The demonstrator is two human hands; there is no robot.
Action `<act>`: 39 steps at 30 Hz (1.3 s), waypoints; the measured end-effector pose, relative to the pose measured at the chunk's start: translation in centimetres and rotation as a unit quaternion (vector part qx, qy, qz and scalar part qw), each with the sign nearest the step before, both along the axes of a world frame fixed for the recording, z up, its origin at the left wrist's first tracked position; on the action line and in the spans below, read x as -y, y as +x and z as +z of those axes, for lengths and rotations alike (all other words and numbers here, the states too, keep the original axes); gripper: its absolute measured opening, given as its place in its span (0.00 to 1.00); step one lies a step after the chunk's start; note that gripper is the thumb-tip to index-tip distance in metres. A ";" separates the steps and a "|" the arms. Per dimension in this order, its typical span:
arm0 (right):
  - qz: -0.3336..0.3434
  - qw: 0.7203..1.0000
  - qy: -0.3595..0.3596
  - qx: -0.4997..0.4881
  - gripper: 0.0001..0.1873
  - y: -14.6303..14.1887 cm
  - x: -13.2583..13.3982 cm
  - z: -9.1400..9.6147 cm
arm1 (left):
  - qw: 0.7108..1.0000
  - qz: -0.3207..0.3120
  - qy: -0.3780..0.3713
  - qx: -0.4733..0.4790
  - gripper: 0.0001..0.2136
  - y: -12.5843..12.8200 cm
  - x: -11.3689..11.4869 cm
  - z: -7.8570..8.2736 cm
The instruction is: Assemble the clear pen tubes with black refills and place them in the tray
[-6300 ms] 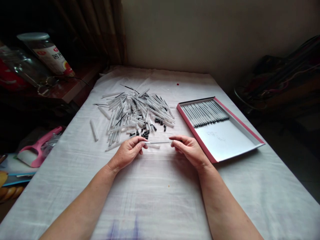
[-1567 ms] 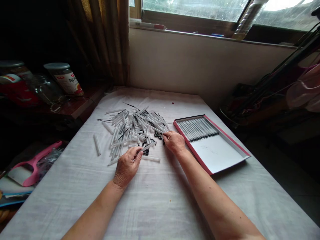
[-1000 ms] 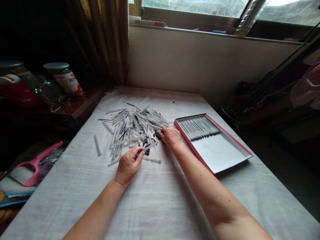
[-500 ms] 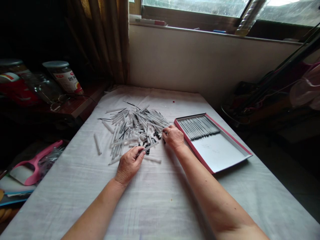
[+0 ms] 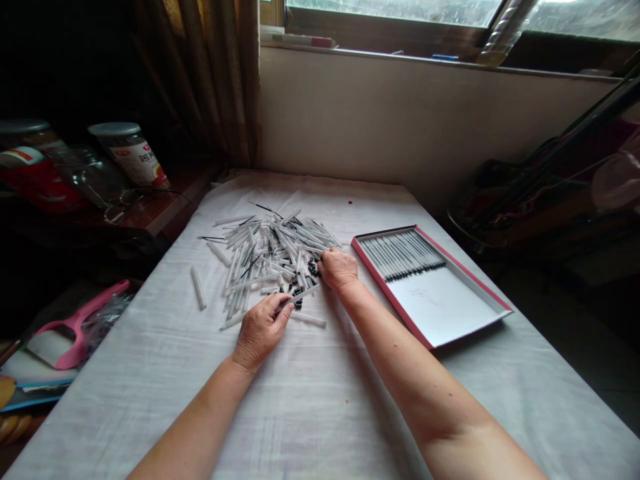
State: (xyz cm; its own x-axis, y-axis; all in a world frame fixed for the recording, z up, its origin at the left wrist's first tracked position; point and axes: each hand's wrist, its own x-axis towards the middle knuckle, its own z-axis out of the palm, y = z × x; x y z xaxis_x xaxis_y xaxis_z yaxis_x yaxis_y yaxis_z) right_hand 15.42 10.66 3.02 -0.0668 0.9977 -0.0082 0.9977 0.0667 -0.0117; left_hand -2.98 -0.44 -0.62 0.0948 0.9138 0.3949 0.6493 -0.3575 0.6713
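Note:
My left hand [image 5: 263, 329] is closed in a pinch on a translucent pen barrel [image 5: 306, 292], whose free end points up and to the right. Beyond it spreads a loose pile of clear pen barrels and thin black refills [image 5: 270, 243]. My right hand [image 5: 339, 268] is at the pile's right edge with its fingers bent together, beside small black pen parts [image 5: 313, 267]. Whatever those fingertips grip is hidden. To the right lies a shallow red-edged box [image 5: 395, 303], a row of black-tipped pens [image 5: 403, 253] lined up in its far half.
A single barrel [image 5: 198, 288] lies apart on the left of the white cloth [image 5: 300, 413]. On a dark side table stand a labelled jar [image 5: 134, 157] and glasses [image 5: 117, 208]. A pink-handled object [image 5: 80, 320] is at the lower left. A wall [image 5: 340, 127] and window sill bound the far side.
My right hand has shifted slightly left, over the black parts at the pile's edge. My left hand keeps the barrel in nearly the same place. The whole view has moved slightly.

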 end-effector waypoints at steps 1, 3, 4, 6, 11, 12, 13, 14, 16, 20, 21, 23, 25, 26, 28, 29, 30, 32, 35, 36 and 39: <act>0.003 1.000 -0.001 0.001 0.17 0.0 0.0 0.0 | 1.000 0.000 0.000 -0.001 0.10 0.0 0.0 0.0; 0.008 1.000 -0.003 0.003 0.17 0.1 0.0 0.0 | 1.000 0.001 -0.001 -0.002 0.10 0.0 0.0 0.0; 0.009 1.000 -0.003 0.004 0.17 0.1 0.0 0.0 | 1.000 0.001 -0.001 -0.003 0.11 -0.1 0.0 -0.1; 0.010 1.000 -0.002 0.004 0.19 0.2 -0.1 0.0 | 1.000 0.002 0.000 -0.002 0.10 0.0 0.0 -0.1; -0.006 1.000 0.001 0.001 0.17 1.4 0.8 0.5 | 1.000 0.002 -0.002 0.001 0.10 0.0 0.1 -0.1; -0.013 1.000 -0.001 0.004 0.16 2.0 1.2 0.7 | 1.000 0.002 -0.003 0.000 0.10 0.0 0.1 -0.1; -0.023 1.000 -0.001 0.003 0.15 2.6 1.8 0.8 | 1.000 0.002 -0.004 0.000 0.10 -0.1 0.1 -0.1; -0.035 0.999 0.001 -0.003 0.14 3.4 2.3 0.9 | 1.000 0.001 -0.004 0.000 0.10 -0.1 0.0 -0.1; -0.063 0.996 0.023 -0.058 0.13 5.0 3.6 0.8 | 1.000 0.000 -0.004 0.001 0.11 -0.1 0.0 -0.1; -0.106 0.934 0.135 -0.313 0.11 7.5 5.4 -0.1 | 1.000 -0.001 -0.002 0.006 0.11 0.0 0.0 0.0; -0.115 0.901 0.160 -0.386 0.11 7.8 5.6 -0.3 | 1.000 0.000 0.000 0.010 0.11 0.0 0.0 0.1; -0.128 0.818 0.195 -0.526 0.12 8.1 5.8 -0.3 | 1.000 0.004 0.006 0.019 0.11 0.0 0.1 0.2; -0.134 0.730 0.205 -0.638 0.15 8.0 5.7 0.3 | 0.999 0.012 0.014 0.027 0.11 0.0 0.1 0.4; -0.135 0.692 0.204 -0.679 0.16 7.9 5.7 0.9 | 0.999 0.017 0.019 0.029 0.11 0.0 0.1 0.4; -0.130 0.641 0.200 -0.730 0.17 7.7 5.8 2.4 | 0.999 0.027 0.030 0.031 0.11 -0.1 0.0 0.5; -0.123 0.627 0.203 -0.742 0.17 7.7 5.9 3.1 | 0.998 0.031 0.035 0.031 0.11 -0.1 0.0 0.5; -0.114 0.620 0.209 -0.747 0.17 7.6 6.0 3.8 | 0.998 0.033 0.038 0.030 0.11 -0.2 0.0 0.4; -0.097 0.617 0.218 -0.750 0.17 7.4 6.3 4.7 | 0.998 0.035 0.041 0.029 0.11 -0.2 0.0 0.4; -0.080 0.617 0.214 -0.753 0.17 6.9 6.6 5.0 | 0.998 0.034 0.039 0.030 0.11 -0.2 -0.1 0.4; -0.075 0.618 0.210 -0.754 0.17 6.7 6.6 4.8 | 0.998 0.034 0.037 0.031 0.11 -0.2 0.0 0.4; -0.058 0.627 0.200 -0.751 0.16 5.9 6.6 4.2 | 0.998 0.031 0.033 0.032 0.11 -0.1 0.0 0.5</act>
